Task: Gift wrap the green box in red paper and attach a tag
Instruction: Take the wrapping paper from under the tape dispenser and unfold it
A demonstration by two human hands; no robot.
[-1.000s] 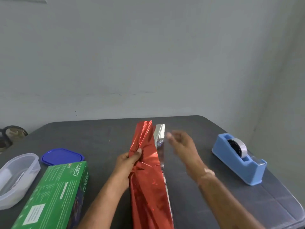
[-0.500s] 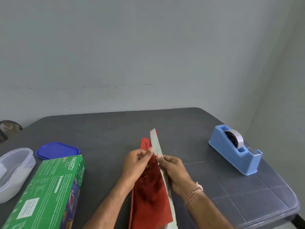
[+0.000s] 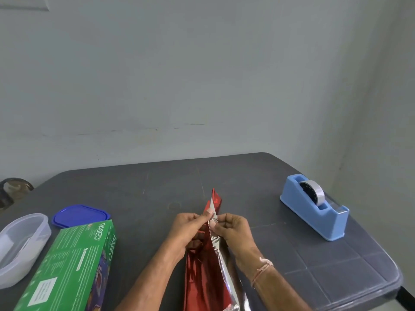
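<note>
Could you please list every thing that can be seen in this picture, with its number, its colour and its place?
table: one, dark grey, under everything
green box: one, green, near left of the table, unwrapped
lid: one, dark blue, just behind the box
container: one, clear plastic, left edge of the table
tape dispenser: one, light blue, on the right, with a tape roll in it
red paper: one sheet, red with a silver back, centre front, held up folded
round object: one, dark, beyond the table's left corner; I cannot tell what it is
left hand: pinches the paper's upper edge
right hand: pinches the same edge; pale thread on its wrist
</note>
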